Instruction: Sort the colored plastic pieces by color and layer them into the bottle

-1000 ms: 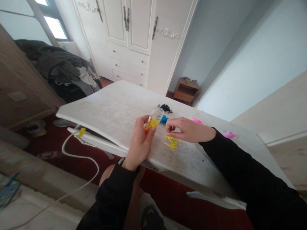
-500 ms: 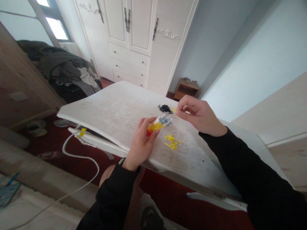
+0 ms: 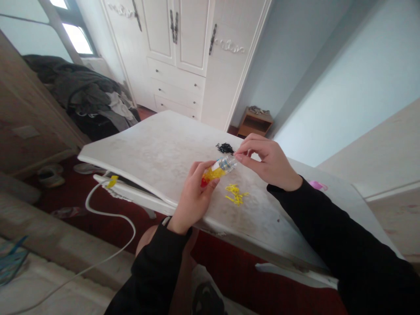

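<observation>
My left hand [image 3: 194, 192] is wrapped around a small clear bottle [image 3: 226, 164], tilted with its mouth up and to the right. Yellow and red pieces [image 3: 210, 176] show through its wall, and bluish ones sit near the neck. Thumb and forefinger of my right hand [image 3: 262, 159] are pinched together at the bottle's mouth; whatever is between the fingertips is too small to make out. Just beyond the bottle lies a heap of small black pieces [image 3: 225, 148]. Nearer to me, a loose pile of thin yellow strips [image 3: 236, 194] rests on the white table [image 3: 147, 148].
A pink item [image 3: 316, 185] lies on the table beyond my right sleeve. Behind stand a white wardrobe [image 3: 183, 39] and a small wooden cabinet [image 3: 255, 122]. Clothes [image 3: 88, 92] are heaped at the left, and a white cable [image 3: 131, 227] hangs by the table's near edge.
My right hand has moved left to the bottle's mouth. The yellow strip that stuck out from its fingertips no longer shows. My left hand and the bottle have barely moved.
</observation>
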Action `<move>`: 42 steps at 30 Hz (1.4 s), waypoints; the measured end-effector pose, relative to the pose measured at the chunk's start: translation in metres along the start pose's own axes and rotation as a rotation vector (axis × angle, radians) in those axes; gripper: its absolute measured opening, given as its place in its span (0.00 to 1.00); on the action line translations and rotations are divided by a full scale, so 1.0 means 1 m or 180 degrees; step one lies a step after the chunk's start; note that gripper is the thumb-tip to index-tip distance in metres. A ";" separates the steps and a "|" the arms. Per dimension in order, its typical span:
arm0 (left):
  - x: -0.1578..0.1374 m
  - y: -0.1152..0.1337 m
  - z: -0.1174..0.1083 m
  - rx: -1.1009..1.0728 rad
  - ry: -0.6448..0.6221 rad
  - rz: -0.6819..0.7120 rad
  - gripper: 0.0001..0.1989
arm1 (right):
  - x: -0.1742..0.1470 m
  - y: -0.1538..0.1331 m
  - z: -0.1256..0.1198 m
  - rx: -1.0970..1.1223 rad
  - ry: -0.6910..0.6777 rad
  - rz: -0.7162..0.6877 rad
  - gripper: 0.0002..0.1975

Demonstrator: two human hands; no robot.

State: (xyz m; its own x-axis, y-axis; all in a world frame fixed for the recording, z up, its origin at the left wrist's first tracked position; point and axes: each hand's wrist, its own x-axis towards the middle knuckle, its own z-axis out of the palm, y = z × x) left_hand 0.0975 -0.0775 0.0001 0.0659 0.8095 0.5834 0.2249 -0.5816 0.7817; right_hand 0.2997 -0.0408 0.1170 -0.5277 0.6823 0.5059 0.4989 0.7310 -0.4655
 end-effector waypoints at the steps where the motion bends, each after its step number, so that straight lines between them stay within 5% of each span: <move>1: 0.000 -0.001 0.000 -0.0001 0.0018 -0.0013 0.14 | 0.000 0.000 -0.002 -0.0038 0.0038 0.0001 0.07; 5: -0.003 -0.007 0.003 -0.0300 0.0123 -0.0186 0.16 | -0.001 0.007 -0.008 -0.0259 -0.0156 0.0186 0.08; 7: -0.005 -0.011 0.005 -0.0506 0.0159 -0.0273 0.17 | -0.005 0.016 -0.008 -0.0417 -0.0902 0.0338 0.07; 10: -0.006 -0.013 0.006 -0.0574 0.0180 -0.0286 0.18 | -0.014 0.027 -0.001 -0.0618 -0.2226 0.0398 0.25; 14: -0.005 -0.011 0.005 -0.0497 0.0193 -0.0259 0.17 | -0.022 0.029 0.017 -0.0980 -0.2622 0.0363 0.27; 22: -0.005 -0.011 0.005 -0.0465 0.0155 -0.0280 0.17 | -0.023 0.021 0.031 -0.0973 -0.2529 0.0369 0.05; 31: -0.005 -0.011 0.004 -0.0416 0.0140 -0.0306 0.17 | -0.016 0.019 0.021 -0.0678 -0.2336 0.0268 0.07; 36: -0.004 -0.010 0.004 -0.0400 0.0087 -0.0282 0.16 | -0.004 0.018 -0.008 -0.0260 -0.1704 0.0469 0.03; 42: -0.002 -0.005 0.002 -0.0276 -0.0005 -0.0215 0.14 | 0.000 0.020 -0.008 0.0539 0.0008 0.0537 0.10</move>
State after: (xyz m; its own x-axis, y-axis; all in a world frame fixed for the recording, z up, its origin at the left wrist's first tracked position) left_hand 0.0981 -0.0765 -0.0053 0.0548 0.8472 0.5284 0.1438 -0.5303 0.8355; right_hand 0.3151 -0.0267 0.1136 -0.4447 0.7951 0.4123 0.4573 0.5974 -0.6587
